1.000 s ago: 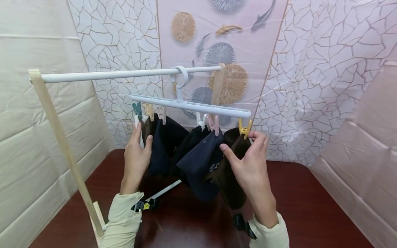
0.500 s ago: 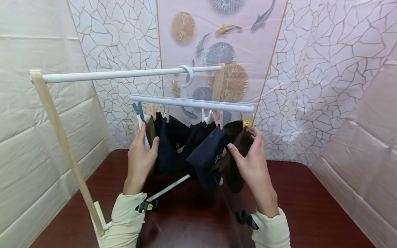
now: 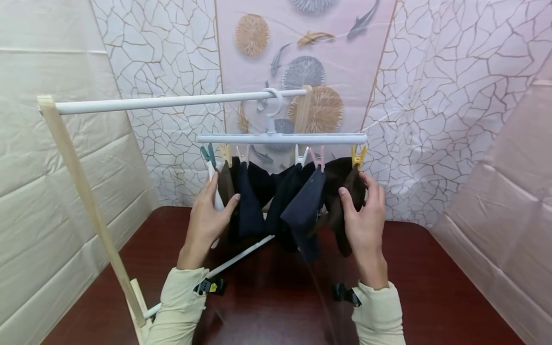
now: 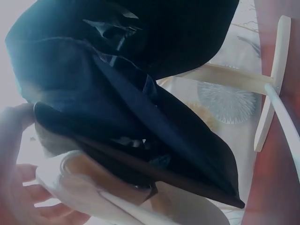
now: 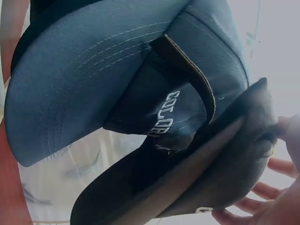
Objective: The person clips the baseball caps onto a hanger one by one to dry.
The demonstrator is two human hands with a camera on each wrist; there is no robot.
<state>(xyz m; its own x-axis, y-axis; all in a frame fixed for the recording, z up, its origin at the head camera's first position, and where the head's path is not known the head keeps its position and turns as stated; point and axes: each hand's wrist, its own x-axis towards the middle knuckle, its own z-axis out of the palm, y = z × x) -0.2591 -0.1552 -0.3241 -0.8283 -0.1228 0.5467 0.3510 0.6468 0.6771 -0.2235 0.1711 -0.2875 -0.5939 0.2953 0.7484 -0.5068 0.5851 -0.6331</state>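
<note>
A pale blue hanger point(image 3: 284, 139) hangs by its hook from the white rod. Several coloured clips along it hold caps, among them a teal clip point(image 3: 208, 154) and a yellow clip point(image 3: 358, 156). At the left end, my left hand point(image 3: 210, 218) touches the white cap point(image 4: 93, 199) with its fingers, its thumb near the brown cap beside it. Extended fingers of my right hand point(image 3: 366, 218) rest against the outer side of a dark brown cap point(image 5: 229, 164) under the yellow clip. Between the hands hang dark caps, including a navy cap point(image 5: 89, 79) with white lettering.
The white rod point(image 3: 172, 102) spans the wooden rack, whose near-left leg point(image 3: 86, 201) slopes down to the reddish-brown table point(image 3: 267, 306). A lower white bar point(image 3: 241, 255) runs beneath the caps. Patterned cloth point(image 3: 164, 57) stands behind, and plain cloth walls flank both sides.
The hanger has slid to the right along the rod and turned from slanted to nearly level across the view. Both hands and the caps have moved right with it.
</note>
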